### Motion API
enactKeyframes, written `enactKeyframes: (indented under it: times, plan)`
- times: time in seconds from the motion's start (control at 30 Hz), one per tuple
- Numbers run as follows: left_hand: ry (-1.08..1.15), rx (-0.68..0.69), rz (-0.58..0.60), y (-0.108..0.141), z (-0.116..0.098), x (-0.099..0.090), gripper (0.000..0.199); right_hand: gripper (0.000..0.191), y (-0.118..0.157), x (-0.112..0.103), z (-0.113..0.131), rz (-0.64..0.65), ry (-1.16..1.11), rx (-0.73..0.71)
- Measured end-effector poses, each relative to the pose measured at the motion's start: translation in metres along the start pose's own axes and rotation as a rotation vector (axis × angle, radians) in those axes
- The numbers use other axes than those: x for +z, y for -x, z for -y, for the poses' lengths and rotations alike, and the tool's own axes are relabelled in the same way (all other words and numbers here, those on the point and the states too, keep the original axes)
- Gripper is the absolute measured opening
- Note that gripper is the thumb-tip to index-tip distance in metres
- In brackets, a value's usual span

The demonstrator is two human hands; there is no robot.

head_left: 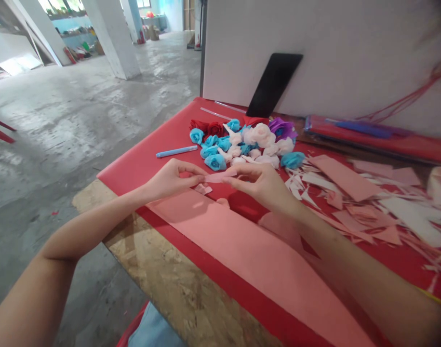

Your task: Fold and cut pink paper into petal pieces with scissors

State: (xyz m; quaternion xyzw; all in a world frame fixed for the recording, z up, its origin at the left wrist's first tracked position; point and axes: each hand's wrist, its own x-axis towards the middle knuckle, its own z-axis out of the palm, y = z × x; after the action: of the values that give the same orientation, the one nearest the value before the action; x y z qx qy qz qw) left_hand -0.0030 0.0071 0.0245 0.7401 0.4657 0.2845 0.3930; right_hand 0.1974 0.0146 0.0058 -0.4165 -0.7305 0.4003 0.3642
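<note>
Between my two hands a small pink paper piece (216, 178) is held over the red-covered table. My left hand (177, 178) pinches its left end between thumb and fingers. The right end is pinched by my right hand (258, 182). Below them lies a long pink paper strip (234, 241), running toward the lower right. Small pink scraps (203, 188) rest just under the held piece. Behind my hands sits a cluster of paper flowers: blue (215, 162), white (262, 135), red (215, 128) and purple (282, 128).
A light blue pen (177, 152) lies left of the flowers. A black phone-like slab (274, 84) leans on the white panel (332, 58). Pink and white paper offcuts (365, 217) cover the right side. Bare chipboard (162, 270) shows along the near edge.
</note>
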Motion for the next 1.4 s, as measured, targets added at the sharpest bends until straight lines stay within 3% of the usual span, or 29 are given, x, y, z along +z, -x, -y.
enactKeyframes:
  times: [0.2,0.4,0.5,0.63,1.4]
  plan:
    - [-0.008,0.014,0.003,0.001,0.001,0.000,0.019,0.014,0.001,0.005,0.002,0.008,0.007,0.042]
    - [-0.097,0.103,-0.008,-0.001,0.007,0.004,0.011,0.016,0.004,0.013,0.003,0.042,-0.016,0.058]
    - [-0.088,0.068,-0.034,-0.001,0.007,0.004,0.012,0.018,0.004,0.013,0.003,0.068,-0.028,0.067]
    - [-0.090,0.019,-0.058,0.001,0.004,0.004,0.015,0.016,0.005,0.011,0.003,0.047,-0.015,0.073]
    - [-0.089,0.062,0.044,0.000,0.007,0.001,0.012,0.012,0.001,0.013,0.000,-0.058,-0.084,0.068]
